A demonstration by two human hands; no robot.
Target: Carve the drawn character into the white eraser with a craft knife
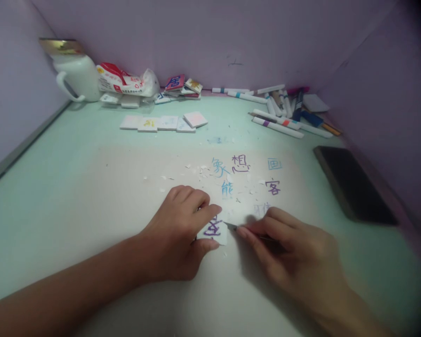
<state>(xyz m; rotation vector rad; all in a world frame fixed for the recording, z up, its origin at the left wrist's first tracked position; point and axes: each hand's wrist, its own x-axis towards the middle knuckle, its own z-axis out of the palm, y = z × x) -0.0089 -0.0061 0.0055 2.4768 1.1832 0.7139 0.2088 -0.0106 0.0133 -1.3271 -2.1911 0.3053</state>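
Note:
My left hand (180, 231) is closed on a small white square block (214, 230) with a purple character drawn on it, pinning it to the desk between thumb and fingers. My right hand (294, 255) is closed round a thin carving knife (233, 226); its metal tip touches the block's right edge. White shavings (203, 171) lie scattered on the desk (73, 187) just beyond both hands, around blue and purple characters (240, 164) written on the surface.
A row of white and pink square blocks (164, 122) lies at the back. A white mug (77, 77), a plastic bag (126, 82) and stacked blocks (182, 86) stand by the wall. Marker pens (277, 122) lie back right. A dark pad (352, 185) sits right.

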